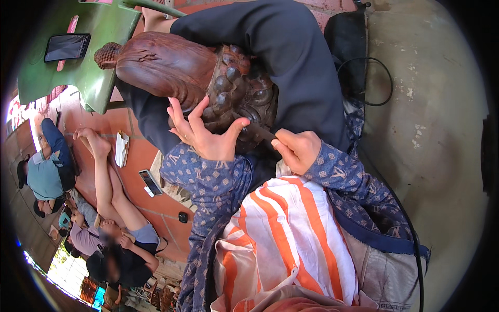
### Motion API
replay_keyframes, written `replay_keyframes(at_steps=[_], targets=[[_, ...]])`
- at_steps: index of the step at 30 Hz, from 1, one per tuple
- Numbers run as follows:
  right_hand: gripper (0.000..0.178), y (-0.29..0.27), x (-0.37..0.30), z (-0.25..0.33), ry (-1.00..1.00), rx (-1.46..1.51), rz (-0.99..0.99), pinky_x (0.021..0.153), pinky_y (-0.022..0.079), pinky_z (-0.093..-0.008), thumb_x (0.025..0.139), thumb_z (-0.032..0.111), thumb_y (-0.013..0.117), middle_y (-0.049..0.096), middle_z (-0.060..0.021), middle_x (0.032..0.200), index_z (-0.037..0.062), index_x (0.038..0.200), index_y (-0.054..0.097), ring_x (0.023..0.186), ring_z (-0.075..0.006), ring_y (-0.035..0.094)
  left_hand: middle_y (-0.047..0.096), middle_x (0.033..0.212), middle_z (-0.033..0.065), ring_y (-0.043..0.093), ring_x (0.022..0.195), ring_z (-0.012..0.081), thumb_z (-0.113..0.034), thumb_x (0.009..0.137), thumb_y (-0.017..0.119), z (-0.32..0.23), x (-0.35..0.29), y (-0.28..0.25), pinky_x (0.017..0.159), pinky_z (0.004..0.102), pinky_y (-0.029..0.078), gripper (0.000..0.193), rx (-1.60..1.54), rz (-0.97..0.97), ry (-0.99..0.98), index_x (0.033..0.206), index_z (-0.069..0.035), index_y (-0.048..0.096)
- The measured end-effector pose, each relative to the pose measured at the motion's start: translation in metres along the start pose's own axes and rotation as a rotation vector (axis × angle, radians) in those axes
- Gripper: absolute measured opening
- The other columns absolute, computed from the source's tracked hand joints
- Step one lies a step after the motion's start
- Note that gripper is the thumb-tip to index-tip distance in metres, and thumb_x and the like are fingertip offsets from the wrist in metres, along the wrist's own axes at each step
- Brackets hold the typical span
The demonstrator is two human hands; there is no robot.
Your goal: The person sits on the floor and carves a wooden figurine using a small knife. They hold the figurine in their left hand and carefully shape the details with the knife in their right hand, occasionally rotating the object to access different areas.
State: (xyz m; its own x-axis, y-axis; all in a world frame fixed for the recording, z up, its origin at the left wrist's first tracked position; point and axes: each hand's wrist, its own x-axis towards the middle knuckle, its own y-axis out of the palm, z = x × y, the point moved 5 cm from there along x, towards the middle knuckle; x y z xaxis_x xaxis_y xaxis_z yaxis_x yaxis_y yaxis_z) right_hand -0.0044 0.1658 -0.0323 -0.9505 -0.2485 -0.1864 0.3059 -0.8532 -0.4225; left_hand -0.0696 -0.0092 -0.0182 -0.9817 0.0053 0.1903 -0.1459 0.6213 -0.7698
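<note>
A carved statue (166, 65) of dark reddish-brown wood lies across my lap in dark trousers. Its knobbly topknot points left, and a cluster of rounded carved lumps covers its right part. My left hand (210, 136) hovers over or rests on the statue's near side, fingers and thumb spread, holding nothing; whether the fingertips touch the wood I cannot tell. Between the thumb and fingers of my right hand (297, 151) is a flat brown strip (261, 131), perhaps folded sandpaper. Its far end reaches the carved lumps near my left thumb.
A green plastic chair (104, 31) at upper left bears a phone (67, 47). Another phone (149, 183), a small black case (183, 217) and a white shoe (121, 149) lie on the red tiles. Several people sit at left. A black cable (391, 86) loops on the right.
</note>
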Motion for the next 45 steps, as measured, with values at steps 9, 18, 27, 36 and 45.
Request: replay_keyframes(at_steps=[9, 18, 27, 36, 45], targets=[[0.015, -0.003, 0.004, -0.002, 0.058, -0.023, 0.013, 0.045, 0.04, -0.0407, 0.088, 0.012, 0.058, 0.053, -0.0151, 0.057, 0.0044, 0.078, 0.05, 0.051, -0.0346, 0.056, 0.019, 0.152, 0.0136, 0.017, 0.139, 0.037, -0.052, 0.053, 0.082, -0.001, 0.002, 0.007, 0.109, 0.0588, 0.01, 0.081, 0.104, -0.021, -0.037, 0.12, -0.012, 0.058], [0.015, -0.002, 0.004, 0.003, 0.039, -0.041, 0.042, 0.049, 0.044, -0.0448, 0.09, 0.016, 0.057, 0.056, -0.017, 0.058, 0.0047, 0.082, 0.052, 0.056, -0.0367, 0.059, 0.021, 0.151, 0.0165, 0.015, 0.14, 0.036, -0.047, 0.055, 0.085, 0.001, 0.002, 0.0, 0.112, 0.0517, 0.007, 0.077, 0.033, 0.05, -0.067, 0.119, -0.012, 0.059], [0.017, -0.001, 0.006, 0.003, 0.01, -0.025, -0.003, 0.044, 0.039, -0.0404, 0.089, 0.011, 0.057, 0.05, -0.0158, 0.055, 0.0043, 0.075, 0.049, 0.051, -0.0352, 0.055, 0.018, 0.152, 0.0117, 0.011, 0.141, 0.0354, -0.048, 0.054, 0.084, 0.005, 0.002, 0.003, 0.11, 0.0578, 0.004, 0.077, -0.014, 0.041, -0.073, 0.119, -0.016, 0.059], [0.018, -0.006, 0.009, 0.01, -0.012, -0.124, 0.043, 0.045, 0.039, -0.0416, 0.088, 0.011, 0.058, 0.05, -0.0158, 0.054, 0.0043, 0.075, 0.047, 0.052, -0.0354, 0.056, 0.019, 0.152, 0.0125, 0.012, 0.141, 0.0362, -0.05, 0.056, 0.083, 0.011, 0.002, -0.001, 0.109, 0.0576, 0.007, 0.076, -0.042, 0.07, -0.043, 0.118, -0.015, 0.058], [0.015, -0.012, 0.014, 0.021, -0.014, -0.249, 0.096, 0.048, 0.045, -0.043, 0.089, 0.015, 0.058, 0.056, -0.0149, 0.056, 0.006, 0.08, 0.05, 0.054, -0.0345, 0.059, 0.02, 0.151, 0.0131, 0.012, 0.14, 0.0365, -0.051, 0.058, 0.082, 0.015, -0.001, 0.0, 0.109, 0.0588, 0.007, 0.072, -0.04, 0.04, -0.058, 0.115, -0.014, 0.059]])
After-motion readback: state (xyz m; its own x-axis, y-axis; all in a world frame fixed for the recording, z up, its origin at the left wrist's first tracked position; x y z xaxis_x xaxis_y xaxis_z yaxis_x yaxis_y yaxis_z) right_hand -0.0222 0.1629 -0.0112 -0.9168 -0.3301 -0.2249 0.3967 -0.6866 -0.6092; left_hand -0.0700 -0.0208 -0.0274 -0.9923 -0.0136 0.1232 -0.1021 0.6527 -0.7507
